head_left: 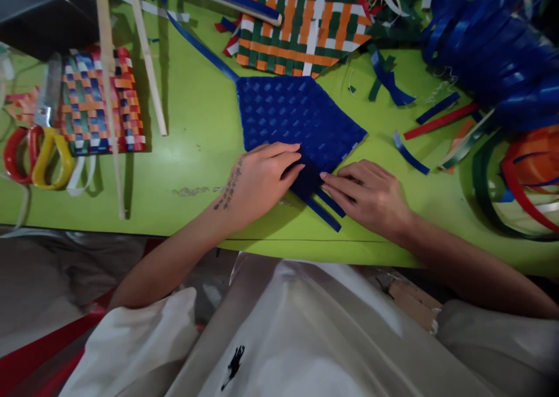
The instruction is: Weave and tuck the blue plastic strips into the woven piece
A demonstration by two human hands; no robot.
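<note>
A blue woven mat [283, 109] made of flat plastic strips lies on the green table, pointed at its right side. A long blue strip [201, 46] runs off its upper left corner, and two short loose strip ends [324, 213] stick out at its lower edge. My left hand [266, 173] holds the mat's lower left part, thumb and forefinger lying on the weave. At the lower right edge my right hand [367, 193] has its fingers pinched together by a blue strip end; the fingertips partly hide what they grip.
Red-and-yellow scissors [52, 152], a small multicoloured woven piece [94, 106] and wooden sticks [148, 59] lie left. Behind the mat is an orange-green woven piece [301, 27]. Cut strips [441, 117], a blue strip bundle [484, 42] and coiled strips [519, 176] are right.
</note>
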